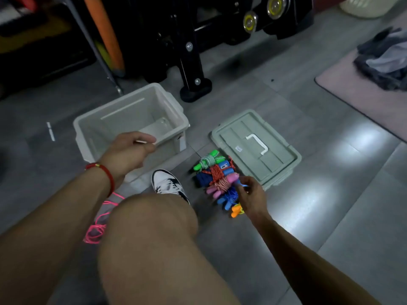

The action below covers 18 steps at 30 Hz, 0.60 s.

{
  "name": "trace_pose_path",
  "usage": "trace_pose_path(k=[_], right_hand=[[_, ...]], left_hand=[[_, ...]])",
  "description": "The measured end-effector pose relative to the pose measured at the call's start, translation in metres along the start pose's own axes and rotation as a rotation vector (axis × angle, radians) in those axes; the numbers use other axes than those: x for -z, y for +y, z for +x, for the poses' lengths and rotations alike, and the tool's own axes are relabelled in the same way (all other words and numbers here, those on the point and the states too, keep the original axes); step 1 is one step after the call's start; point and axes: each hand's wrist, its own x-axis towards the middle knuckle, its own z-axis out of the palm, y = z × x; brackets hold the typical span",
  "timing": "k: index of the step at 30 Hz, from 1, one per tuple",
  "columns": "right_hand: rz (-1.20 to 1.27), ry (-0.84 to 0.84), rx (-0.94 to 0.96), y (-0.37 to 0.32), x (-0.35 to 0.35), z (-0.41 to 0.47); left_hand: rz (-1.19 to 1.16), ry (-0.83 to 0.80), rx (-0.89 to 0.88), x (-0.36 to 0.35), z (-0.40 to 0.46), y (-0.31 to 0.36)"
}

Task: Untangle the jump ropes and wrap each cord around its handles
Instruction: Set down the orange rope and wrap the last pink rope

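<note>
Blue plastic shows between the curled fingers of the right hand (250, 194): it pinches the end of a blue jump rope handle (242, 185). That hand sits right on the near side of a pile of wrapped jump ropes (217, 179) on the grey floor (330, 194). The pile has green, blue, pink and orange handles with cords wound round them. It lies beside the flat grey-green box lid (256, 148). The left hand (130, 150) grips the near rim of the white plastic box (130, 126). A loose pink cord (99, 219) lies on the floor under the left arm.
</note>
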Motion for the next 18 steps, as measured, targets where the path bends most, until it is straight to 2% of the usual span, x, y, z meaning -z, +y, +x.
trace_pose_path(k=[4, 6, 8, 11, 13, 15, 16, 18], right_hand=[[-0.145, -0.284, 0.257, -0.079, -0.017, -0.009], [-0.318, -0.326, 0.481, -0.122, -0.035, -0.003], [-0.465, -0.441, 0.673, -0.169, -0.067, 0.0], [-0.755, -0.713, 0.783, -0.239, -0.119, -0.018], [-1.085, -0.932, 0.859, -0.266, -0.152, -0.033], [-1.482, -1.047, 0.978, -0.275, -0.187, -0.053], [-1.622, -1.097, 1.02, -0.27, -0.207, -0.064], [-1.741, -1.239, 1.032, -0.246, -0.252, -0.09]], left_hand=[[-0.099, 0.108, 0.019, 0.046, -0.035, -0.036], [-0.014, 0.164, -0.015, 0.078, -0.052, -0.064], [0.12, 0.202, -0.028, 0.116, -0.067, -0.103], [0.292, 0.2, 0.042, 0.17, -0.093, -0.169], [0.428, 0.118, 0.15, 0.196, -0.11, -0.206], [0.535, -0.047, 0.326, 0.212, -0.123, -0.229], [0.576, -0.115, 0.361, 0.215, -0.127, -0.235], [0.622, -0.146, 0.322, 0.213, -0.13, -0.245]])
